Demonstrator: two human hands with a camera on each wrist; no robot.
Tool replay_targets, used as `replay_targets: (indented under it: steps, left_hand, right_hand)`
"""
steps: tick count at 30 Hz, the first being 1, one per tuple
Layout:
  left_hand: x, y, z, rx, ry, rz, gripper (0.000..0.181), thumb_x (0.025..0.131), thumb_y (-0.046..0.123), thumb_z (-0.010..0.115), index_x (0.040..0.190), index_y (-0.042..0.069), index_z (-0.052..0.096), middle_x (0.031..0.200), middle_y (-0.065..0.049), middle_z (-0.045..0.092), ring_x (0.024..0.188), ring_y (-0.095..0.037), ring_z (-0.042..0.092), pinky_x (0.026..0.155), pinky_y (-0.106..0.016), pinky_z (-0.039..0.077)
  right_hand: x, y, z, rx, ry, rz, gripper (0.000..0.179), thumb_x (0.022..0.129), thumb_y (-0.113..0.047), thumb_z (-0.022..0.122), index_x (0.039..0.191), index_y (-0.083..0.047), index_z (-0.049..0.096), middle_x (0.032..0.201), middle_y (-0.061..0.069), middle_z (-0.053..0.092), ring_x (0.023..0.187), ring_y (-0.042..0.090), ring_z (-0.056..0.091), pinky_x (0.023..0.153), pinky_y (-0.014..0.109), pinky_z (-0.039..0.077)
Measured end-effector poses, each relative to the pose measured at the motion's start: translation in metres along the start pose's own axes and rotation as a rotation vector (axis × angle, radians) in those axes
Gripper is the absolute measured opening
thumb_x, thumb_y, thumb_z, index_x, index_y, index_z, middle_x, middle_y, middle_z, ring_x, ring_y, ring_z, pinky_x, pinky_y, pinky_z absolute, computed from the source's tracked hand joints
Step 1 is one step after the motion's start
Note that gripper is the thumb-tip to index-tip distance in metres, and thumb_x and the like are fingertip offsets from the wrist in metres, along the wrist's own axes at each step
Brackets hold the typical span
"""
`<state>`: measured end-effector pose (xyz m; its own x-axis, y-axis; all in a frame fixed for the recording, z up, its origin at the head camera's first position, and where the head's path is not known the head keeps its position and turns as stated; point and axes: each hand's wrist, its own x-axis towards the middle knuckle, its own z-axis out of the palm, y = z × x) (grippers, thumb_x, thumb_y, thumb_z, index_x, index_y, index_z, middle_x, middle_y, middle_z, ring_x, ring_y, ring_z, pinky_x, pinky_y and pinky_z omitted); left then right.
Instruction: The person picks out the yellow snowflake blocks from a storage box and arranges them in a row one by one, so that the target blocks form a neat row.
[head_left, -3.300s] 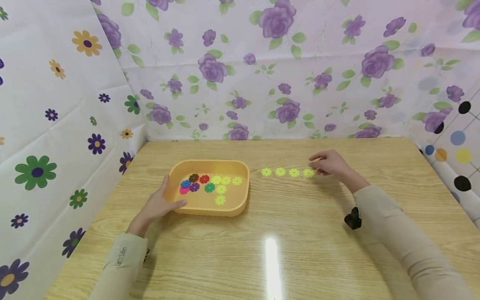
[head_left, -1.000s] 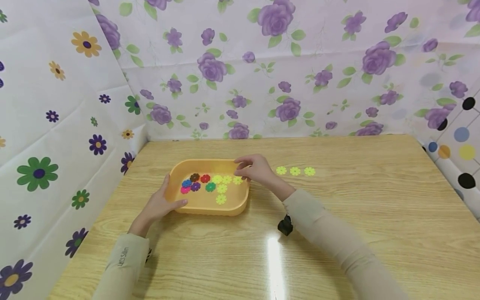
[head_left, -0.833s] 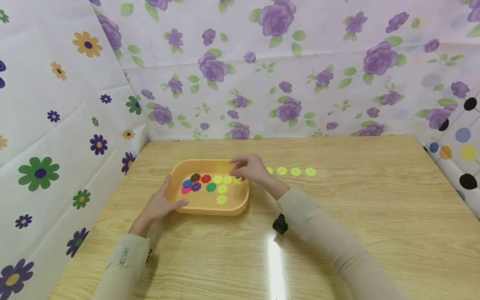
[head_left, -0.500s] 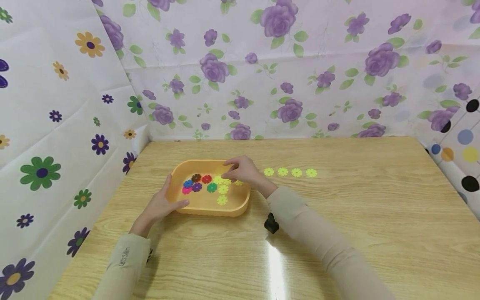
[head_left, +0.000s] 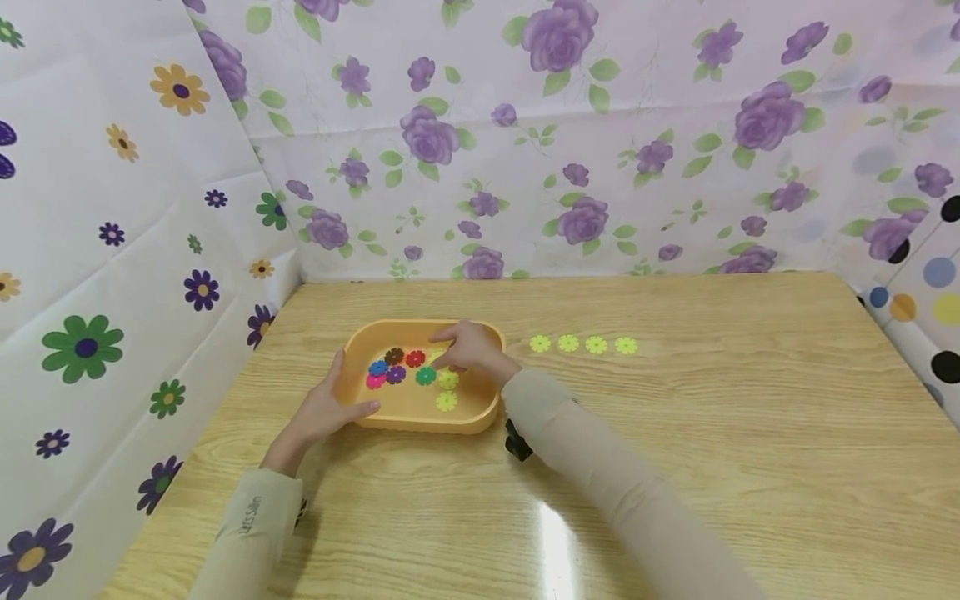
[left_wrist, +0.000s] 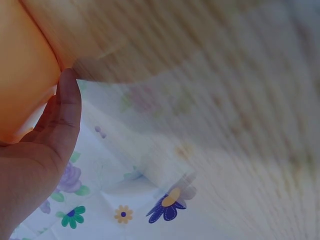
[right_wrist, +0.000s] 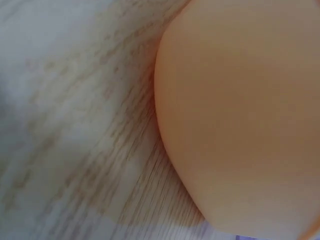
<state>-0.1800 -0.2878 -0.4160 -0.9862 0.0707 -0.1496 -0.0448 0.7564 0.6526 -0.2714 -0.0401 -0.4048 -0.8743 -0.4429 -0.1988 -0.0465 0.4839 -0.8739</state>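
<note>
In the head view, my left hand [head_left: 322, 410] grips the left end of an orange plastic tray [head_left: 405, 422], its thumb over the front rim. The left wrist view shows those fingers [left_wrist: 67, 107] along the tray's outer wall. My right hand [head_left: 471, 348] reaches into the tray's right half, index finger and thumb apart, over the yellow snowflake building discs [head_left: 446, 401], some hidden beneath it. Beside these lie a green disc [head_left: 426, 376], a red disc [head_left: 416, 359], a brown disc [head_left: 394, 357], and blue, purple and pink ones. The right wrist view shows only the tray's outside wall [right_wrist: 240, 110] and table.
Right of the tray, several yellow discs [head_left: 568, 342] lie in a spaced row on the wooden table [head_left: 712, 433]. Floral cloth [head_left: 480, 150] hangs behind the table, with more patterned cloth at both sides. A black wrist device [head_left: 517, 442] sits under the right sleeve.
My right hand has left the right end of the yellow row, moved left over the tray's right rim and lowered into the tray. My left hand has kept its hold on the tray.
</note>
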Motion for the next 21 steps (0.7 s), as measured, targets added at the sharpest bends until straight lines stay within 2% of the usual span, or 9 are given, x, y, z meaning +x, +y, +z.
replay_targets:
  steps: [4,8,12,21]
  left_hand:
    - [0.0,0.001,0.0,0.003,0.0,0.009,0.111,0.076,0.042,0.07,0.145,0.008,-0.01,0.146,-0.029,0.008,0.13,-0.049,0.015,0.102,-0.06,0.016]
    - [0.0,0.0,-0.001,-0.001,-0.002,-0.004,0.11,0.077,0.041,0.07,0.145,0.009,-0.011,0.146,-0.029,0.008,0.13,-0.048,0.015,0.102,-0.06,0.016]
    - [0.0,-0.001,-0.001,0.0,-0.006,-0.012,0.111,0.076,0.042,0.07,0.145,0.011,-0.012,0.146,-0.029,0.008,0.13,-0.049,0.015,0.102,-0.06,0.017]
    - [-0.001,-0.001,0.0,0.016,0.004,0.003,0.111,0.077,0.042,0.07,0.145,0.011,-0.011,0.145,-0.03,0.01,0.129,-0.049,0.017,0.102,-0.06,0.018]
  right_hand:
    - [0.009,0.004,0.002,-0.06,0.004,0.011,0.045,0.072,-0.003,0.075,0.116,-0.01,0.064,0.12,0.009,0.06,0.044,0.008,0.043,0.05,0.024,0.047]
    - [0.017,0.007,0.005,-0.155,-0.027,0.029,0.046,0.072,-0.001,0.074,0.117,-0.01,0.063,0.122,0.009,0.058,0.047,0.007,0.041,0.047,0.02,0.042]
    - [0.022,0.009,0.008,-0.221,-0.058,0.072,0.05,0.075,-0.004,0.074,0.121,-0.013,0.06,0.126,0.008,0.055,0.043,0.008,0.039,0.043,0.019,0.038]
    - [0.025,0.01,0.01,-0.256,-0.07,0.097,0.047,0.079,-0.007,0.07,0.124,-0.016,0.058,0.117,0.006,0.061,0.042,0.009,0.037,0.041,0.018,0.036]
